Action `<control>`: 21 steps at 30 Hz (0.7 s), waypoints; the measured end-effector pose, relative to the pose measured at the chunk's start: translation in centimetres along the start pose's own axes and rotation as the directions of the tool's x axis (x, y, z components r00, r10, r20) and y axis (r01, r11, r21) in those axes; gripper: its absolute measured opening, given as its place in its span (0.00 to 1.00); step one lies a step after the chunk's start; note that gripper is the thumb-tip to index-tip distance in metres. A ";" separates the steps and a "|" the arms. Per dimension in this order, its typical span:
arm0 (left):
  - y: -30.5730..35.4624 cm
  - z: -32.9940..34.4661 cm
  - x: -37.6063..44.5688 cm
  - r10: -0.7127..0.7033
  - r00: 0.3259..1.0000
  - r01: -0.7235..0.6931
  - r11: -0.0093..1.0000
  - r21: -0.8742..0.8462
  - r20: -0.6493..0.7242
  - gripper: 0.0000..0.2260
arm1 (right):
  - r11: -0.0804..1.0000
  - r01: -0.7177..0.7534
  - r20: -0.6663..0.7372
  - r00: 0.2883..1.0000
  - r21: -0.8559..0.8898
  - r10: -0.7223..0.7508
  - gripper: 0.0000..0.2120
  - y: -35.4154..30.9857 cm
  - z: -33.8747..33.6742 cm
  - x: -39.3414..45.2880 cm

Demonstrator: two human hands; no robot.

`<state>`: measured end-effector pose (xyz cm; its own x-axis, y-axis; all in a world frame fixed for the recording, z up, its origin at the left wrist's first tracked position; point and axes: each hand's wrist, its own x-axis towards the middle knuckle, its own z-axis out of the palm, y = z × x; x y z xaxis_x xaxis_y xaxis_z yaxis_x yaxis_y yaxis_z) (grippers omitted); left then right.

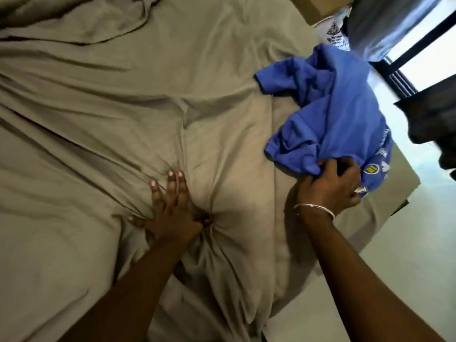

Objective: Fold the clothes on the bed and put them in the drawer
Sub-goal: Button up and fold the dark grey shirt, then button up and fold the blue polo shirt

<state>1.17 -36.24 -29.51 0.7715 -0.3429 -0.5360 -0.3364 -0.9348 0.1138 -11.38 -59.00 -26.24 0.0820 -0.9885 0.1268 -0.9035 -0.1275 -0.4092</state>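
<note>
A rumpled tan sheet (123, 99) covers the bed (404, 191), with pale floor (407, 255) showing past its right edge and a bright window (429, 58) beyond. My left hand (170, 211) presses flat into the sheet near the middle of the bed, fingers (179, 183) straight and spread, holding nothing. My right hand (330, 186), a thin bangle (315, 208) on its wrist, grips a bunched fold of the blue shirt (330, 104), fingers curled into the cloth. The shirt lies crumpled along the bed's right edge, unfolded.
</note>
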 end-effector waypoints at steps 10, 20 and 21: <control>0.7 -4.7 -1.3 0.032 0.986 -0.044 0.997 0.067 0.165 0.58 | 0.487 -0.078 0.244 0.926 0.870 -0.287 0.12 -3.0 -12.1 -2.1; 3.2 -18.6 -14.9 0.770 0.590 -0.755 0.418 -0.506 -0.243 0.35 | 0.411 -0.456 0.609 0.668 0.789 -0.428 0.14 -7.0 -23.6 -9.7; 3.1 -19.1 -16.7 0.730 0.639 -0.710 0.436 -0.554 -0.244 0.27 | 0.314 -0.538 0.621 0.634 0.783 -0.462 0.13 -7.4 -24.9 -10.9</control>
<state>-2.45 -35.14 -4.21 0.3793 -0.9236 -0.0549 -0.3952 -0.2154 0.8930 -16.08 -45.24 -2.15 0.7302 -0.6179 -0.2916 0.0014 0.4281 -0.9037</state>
